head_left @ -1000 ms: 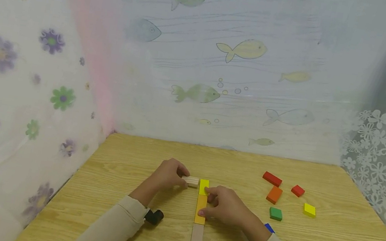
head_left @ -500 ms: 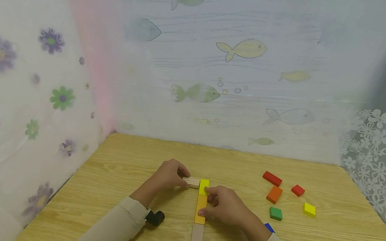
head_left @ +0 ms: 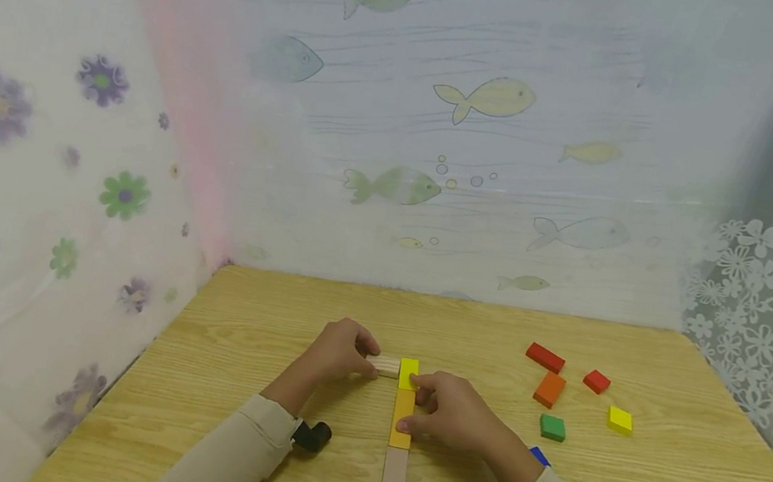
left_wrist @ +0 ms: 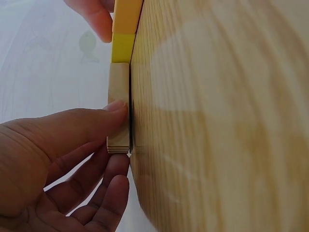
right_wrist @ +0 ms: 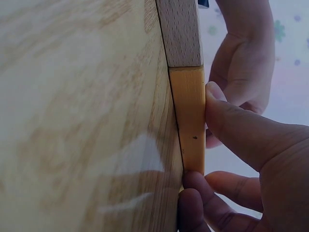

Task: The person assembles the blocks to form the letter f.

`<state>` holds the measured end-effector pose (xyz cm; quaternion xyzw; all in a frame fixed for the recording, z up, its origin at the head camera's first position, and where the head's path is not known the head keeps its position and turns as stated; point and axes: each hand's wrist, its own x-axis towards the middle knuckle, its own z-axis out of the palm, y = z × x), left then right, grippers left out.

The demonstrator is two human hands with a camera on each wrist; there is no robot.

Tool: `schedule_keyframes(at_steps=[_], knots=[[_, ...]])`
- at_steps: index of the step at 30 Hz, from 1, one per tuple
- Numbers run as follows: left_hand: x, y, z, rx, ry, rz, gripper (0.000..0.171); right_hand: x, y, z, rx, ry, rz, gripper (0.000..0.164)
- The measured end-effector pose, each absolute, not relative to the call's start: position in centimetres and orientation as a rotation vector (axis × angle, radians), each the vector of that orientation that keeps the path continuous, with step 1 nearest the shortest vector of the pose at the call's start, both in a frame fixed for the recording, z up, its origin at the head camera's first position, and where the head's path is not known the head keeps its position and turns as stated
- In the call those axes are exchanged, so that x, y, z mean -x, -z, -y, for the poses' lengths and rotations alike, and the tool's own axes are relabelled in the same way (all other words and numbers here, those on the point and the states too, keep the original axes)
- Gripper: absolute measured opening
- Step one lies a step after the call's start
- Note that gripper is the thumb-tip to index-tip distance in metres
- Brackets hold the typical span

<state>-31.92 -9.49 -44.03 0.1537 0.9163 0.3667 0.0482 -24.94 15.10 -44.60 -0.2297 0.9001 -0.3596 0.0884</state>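
In the head view, my left hand (head_left: 339, 351) pinches a plain wooden block (head_left: 388, 366) between thumb and fingers. In the left wrist view that block's far end meets a yellow block (left_wrist: 122, 48). Towards me, the yellow block is followed by an orange block (head_left: 403, 409) and a greyish-brown block (head_left: 394, 474), all in one straight line. My right hand (head_left: 454, 412) holds the orange block from the right side, its thumb (right_wrist: 219, 104) on the top edge and its other fingers bent. Its index fingertip reaches the yellow block.
Loose blocks lie to the right: a long red one (head_left: 546, 357), an orange one (head_left: 549, 390), a small red one (head_left: 596, 381), a yellow one (head_left: 619, 420) and a green one (head_left: 552, 427). A blue block (head_left: 539, 456) is partly hidden behind the right forearm.
My left hand has shifted slightly right, and the narrow gap between the wooden block and the yellow block has closed. My right hand stays in place.
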Motion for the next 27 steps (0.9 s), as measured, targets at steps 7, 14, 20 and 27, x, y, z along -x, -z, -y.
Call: schedule_keyframes(at_steps=[7, 14, 20, 27], knots=[[31.87, 43.99, 9.47, -0.454, -1.127, -2.794, 0.029, 24.9, 44.57, -15.12, 0.688, 1.073, -2.675, 0.081], [31.97, 44.14, 9.5, -0.457, -1.138, -2.781, 0.03, 24.88, 44.56, -15.13, 0.693, 1.087, -2.666, 0.08], [32.06, 44.24, 9.45, -0.448, -1.139, -2.782, 0.029, 24.79, 44.55, -15.15, 0.702, 1.097, -2.656, 0.08], [31.97, 44.31, 9.47, -0.466, -1.146, -2.788, 0.03, 24.71, 44.55, -15.1, 0.685, 1.112, -2.648, 0.08]])
